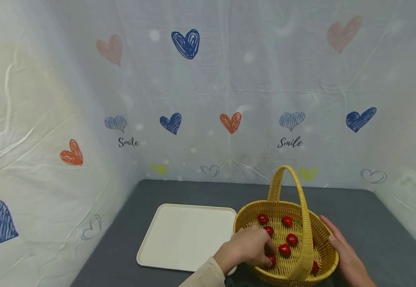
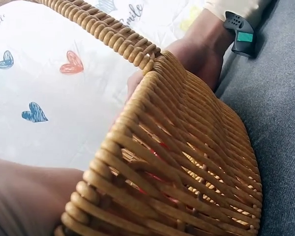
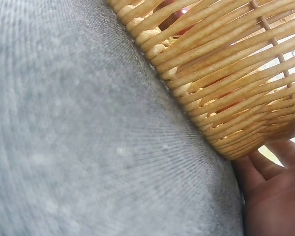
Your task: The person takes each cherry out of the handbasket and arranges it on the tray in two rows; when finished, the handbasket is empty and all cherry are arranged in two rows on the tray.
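A yellow wicker basket (image 1: 322, 261) with a tall arched handle (image 1: 305, 223) holds several small, glossy red fruits (image 1: 292, 239); their exact kind is too small to tell. My left hand (image 1: 248, 245) reaches over the basket's left rim, its thumb and fingers bent around a red fruit near the front left. That hand's fingertips are hidden by the wicker wall (image 2: 187, 147) in the left wrist view. On the basket's right side my right hand (image 1: 348, 255) rests against the outside, fingers extended, thumb by the rim. Its fingers (image 3: 273, 164) touch the weave in the right wrist view.
A cream rectangular tray (image 1: 188, 237) lies flat to the left of the basket, its right edge close to the basket. Both are on a dark grey tabletop (image 1: 122, 251). White sheets (image 1: 208, 79) printed with hearts hang behind and at both sides.
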